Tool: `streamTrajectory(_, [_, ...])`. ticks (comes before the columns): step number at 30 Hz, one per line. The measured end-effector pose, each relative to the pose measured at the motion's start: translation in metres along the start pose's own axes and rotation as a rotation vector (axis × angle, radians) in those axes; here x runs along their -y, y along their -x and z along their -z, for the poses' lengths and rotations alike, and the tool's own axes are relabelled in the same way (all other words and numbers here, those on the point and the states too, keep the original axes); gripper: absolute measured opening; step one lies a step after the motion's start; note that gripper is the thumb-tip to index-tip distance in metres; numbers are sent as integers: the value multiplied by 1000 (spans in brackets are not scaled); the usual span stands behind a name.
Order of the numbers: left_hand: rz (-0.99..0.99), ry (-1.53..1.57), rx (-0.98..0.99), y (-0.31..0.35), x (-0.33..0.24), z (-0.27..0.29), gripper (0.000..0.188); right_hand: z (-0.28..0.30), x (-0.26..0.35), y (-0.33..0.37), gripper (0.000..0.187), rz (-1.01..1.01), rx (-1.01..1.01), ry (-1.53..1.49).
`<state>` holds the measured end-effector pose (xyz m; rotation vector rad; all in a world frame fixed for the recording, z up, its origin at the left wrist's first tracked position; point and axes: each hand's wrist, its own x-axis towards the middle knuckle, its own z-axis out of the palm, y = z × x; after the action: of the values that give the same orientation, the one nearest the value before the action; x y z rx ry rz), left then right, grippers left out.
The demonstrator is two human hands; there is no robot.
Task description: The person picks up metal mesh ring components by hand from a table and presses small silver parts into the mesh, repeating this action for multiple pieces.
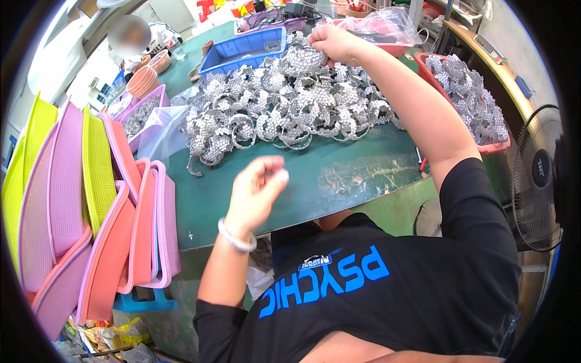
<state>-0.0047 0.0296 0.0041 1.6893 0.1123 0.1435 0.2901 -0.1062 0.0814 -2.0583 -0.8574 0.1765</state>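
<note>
A big heap of silver, scale-patterned curled bands covers the far middle of the green table. My right hand reaches across to the top of this heap, its fingers closed on one of the silver bands; the fingertips are partly hidden. Nearer to me, my left hand hovers over the table in front of the heap. Its fingers are loosely curled, the thumb stands apart from them, and nothing shows between. A pale bracelet is on the left wrist.
Stacked plastic baskets stand left. Behind the heap is a blue tray; a purple bin holds small grey parts. At right, a red bin holds more bands near a fan. Another person sits far left.
</note>
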Motion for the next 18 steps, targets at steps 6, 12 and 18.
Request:
streamTrajectory(6, [-3,256,-163,-84,-40,-14,27,-23,22,14,22,92,-39,-69])
streamTrajectory(12, [-51,495,-128,-116,-27,-17,13,-32,25,34,30,30,104,-346])
streamTrajectory(18, [-98,540,-87,-115,-22,-16,8,-25,6,46,68,269,288,-223])
